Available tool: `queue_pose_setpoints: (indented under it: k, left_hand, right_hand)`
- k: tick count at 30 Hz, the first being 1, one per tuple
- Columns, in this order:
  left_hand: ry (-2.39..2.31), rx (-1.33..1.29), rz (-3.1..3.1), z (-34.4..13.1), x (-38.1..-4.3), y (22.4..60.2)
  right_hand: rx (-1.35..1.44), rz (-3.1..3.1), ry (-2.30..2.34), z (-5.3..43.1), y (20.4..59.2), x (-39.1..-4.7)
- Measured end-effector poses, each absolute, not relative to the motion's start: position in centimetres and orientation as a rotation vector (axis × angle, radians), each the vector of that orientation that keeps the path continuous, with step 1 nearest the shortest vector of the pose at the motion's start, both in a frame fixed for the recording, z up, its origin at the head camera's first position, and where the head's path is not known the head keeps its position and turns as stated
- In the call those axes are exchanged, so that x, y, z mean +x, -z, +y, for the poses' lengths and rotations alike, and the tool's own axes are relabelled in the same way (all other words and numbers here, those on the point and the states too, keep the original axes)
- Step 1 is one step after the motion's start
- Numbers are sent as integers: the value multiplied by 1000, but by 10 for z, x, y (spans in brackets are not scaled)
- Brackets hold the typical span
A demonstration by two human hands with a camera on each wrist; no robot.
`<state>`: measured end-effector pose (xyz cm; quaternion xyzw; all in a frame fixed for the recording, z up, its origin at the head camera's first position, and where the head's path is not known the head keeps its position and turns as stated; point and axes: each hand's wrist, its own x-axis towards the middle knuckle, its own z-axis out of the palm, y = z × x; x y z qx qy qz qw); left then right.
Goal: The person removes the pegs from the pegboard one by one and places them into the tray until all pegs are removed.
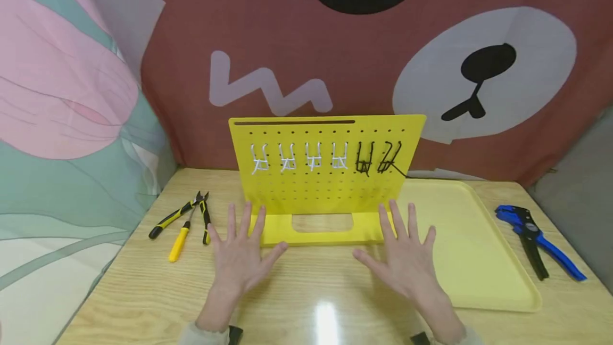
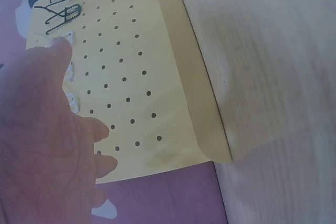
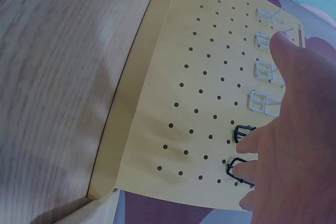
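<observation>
A yellow pegboard (image 1: 325, 206) stands upright on the wooden table, with several white wire hooks (image 1: 287, 157) and two black wire hooks (image 1: 364, 165) along its upper part. My left hand (image 1: 239, 262) is spread before the board's lower left, fingers straight and nothing in it. On the other side my right hand (image 1: 407, 262) is spread the same way near the lower right corner, also holding nothing. Both thumbs point inward. In the wrist views, the left hand (image 2: 44, 129) and right hand (image 3: 304, 119) overlap some hooks.
Left of the board lie diagonal cutters (image 1: 172, 221), a yellow-handled screwdriver (image 1: 179, 241) and another pair of pliers (image 1: 206, 222). A pale yellow tray (image 1: 479, 260) rests at the right, with a blue and black wire stripper (image 1: 531, 230) beyond it. A printed cloth (image 1: 268, 25) hangs behind.
</observation>
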<state>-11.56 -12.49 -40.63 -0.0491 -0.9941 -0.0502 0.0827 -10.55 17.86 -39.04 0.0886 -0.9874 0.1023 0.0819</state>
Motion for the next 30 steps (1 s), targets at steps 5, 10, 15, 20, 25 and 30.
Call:
queue_pose_setpoints:
  k: [5, 10, 15, 20, 25, 30]
  left_hand:
    - [203, -146, -2958, -122, -114, 404]
    - [819, -61, -2850, -132, -125, 391]
    - [1576, 101, -2457, -160, -155, 378]
    - [1946, 184, -2233, -183, -190, 376]
    - [2326, 173, -2113, -194, -213, 380]
    - [2298, 134, -2139, -190, -222, 385]
  right_hand:
    - [285, -2945, -411, 182, 385, -104]
    - [367, -2753, -859, 191, 369, -107]
    - [434, -2404, -1073, 217, 352, -121]
    - [307, -2170, -1303, 243, 341, -145]
    - [302, -1864, -1981, 252, 346, -173]
    - [342, -1680, -2364, 254, 353, -182]
